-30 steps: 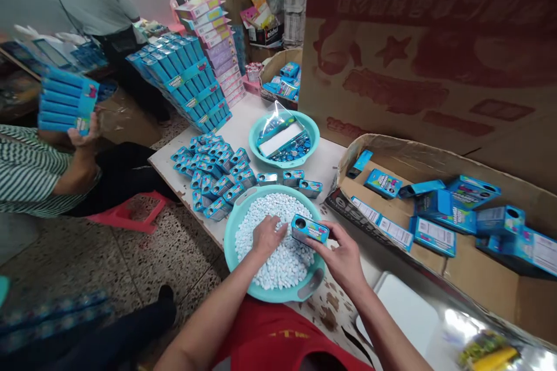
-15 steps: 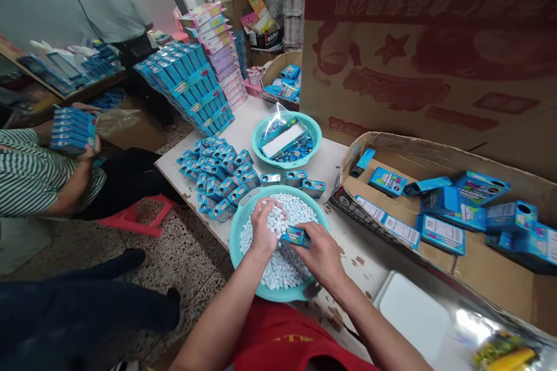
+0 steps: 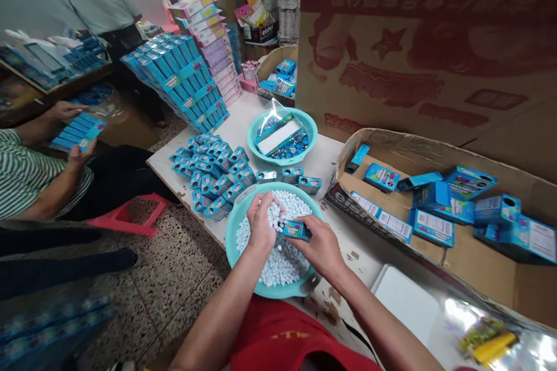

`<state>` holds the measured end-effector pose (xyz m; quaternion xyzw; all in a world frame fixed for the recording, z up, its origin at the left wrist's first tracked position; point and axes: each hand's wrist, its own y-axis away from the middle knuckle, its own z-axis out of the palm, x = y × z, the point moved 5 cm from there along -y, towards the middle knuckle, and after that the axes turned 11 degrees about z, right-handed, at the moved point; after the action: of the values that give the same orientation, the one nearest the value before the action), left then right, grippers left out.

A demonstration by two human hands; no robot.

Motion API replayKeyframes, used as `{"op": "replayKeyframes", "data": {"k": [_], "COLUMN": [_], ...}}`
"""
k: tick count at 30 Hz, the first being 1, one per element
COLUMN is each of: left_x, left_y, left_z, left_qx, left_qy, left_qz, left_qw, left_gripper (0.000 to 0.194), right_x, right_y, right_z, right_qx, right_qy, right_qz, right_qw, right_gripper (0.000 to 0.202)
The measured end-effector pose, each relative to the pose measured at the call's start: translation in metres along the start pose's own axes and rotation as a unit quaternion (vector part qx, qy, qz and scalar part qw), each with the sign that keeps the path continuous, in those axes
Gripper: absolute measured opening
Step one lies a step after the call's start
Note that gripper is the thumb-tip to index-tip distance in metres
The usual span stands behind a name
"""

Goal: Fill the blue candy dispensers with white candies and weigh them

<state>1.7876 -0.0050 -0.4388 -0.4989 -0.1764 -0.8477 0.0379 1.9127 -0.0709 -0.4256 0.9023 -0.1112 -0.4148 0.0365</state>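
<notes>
My left hand (image 3: pixel 260 227) is cupped around a heap of small white candies (image 3: pixel 275 213). A small blue candy box (image 3: pixel 294 229) lies on its side in my right hand (image 3: pixel 322 248), its end against those candies. Both hands are over a turquoise basin (image 3: pixel 232 239) filled with pale candies (image 3: pixel 281 272). A few candies are at the box's opening; how full it is inside I cannot see. Just beyond the rim, several upright blue boxes (image 3: pixel 217 185) with round holes in their tops stand in a cluster and a short row.
A second turquoise basin (image 3: pixel 313 133) holds blue bits and a clear-wrapped tray. To the right lies a cardboard tray (image 3: pixel 483 264) with blue boxes. Stacked box displays (image 3: pixel 187 87) rise at the back left. A co-worker's hand (image 3: pixel 80 153) holds a row of blue boxes. A white lid (image 3: pixel 407 304) lies at lower right.
My left hand's candies have come up against the box end, and a few are at its opening. The co-worker's box row has tilted flatter. The whole view has shifted slightly.
</notes>
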Motion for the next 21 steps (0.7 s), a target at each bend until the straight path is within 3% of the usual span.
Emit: {"op": "replayKeyframes", "data": {"k": [7, 21], "left_x": [-0.002, -0.006], "left_y": [0.0005, 0.0023], "left_z": [0.0025, 0.004], "left_qx": [-0.04, -0.036], "left_qy": [-0.038, -0.059], "left_qz": [0.021, 0.022], "left_qw": [0.998, 0.997], "left_gripper": [0.026, 0.025], "right_x": [0.0014, 0.0068], "right_y": [-0.0005, 0.0015], "right_z": [0.0002, -0.003], "right_qx": [-0.001, 0.005], "right_qy": [-0.006, -0.035], "right_qz": [0.007, 0.011], "right_qw": [1.0, 0.999], "right_gripper": [0.031, 0.029]}}
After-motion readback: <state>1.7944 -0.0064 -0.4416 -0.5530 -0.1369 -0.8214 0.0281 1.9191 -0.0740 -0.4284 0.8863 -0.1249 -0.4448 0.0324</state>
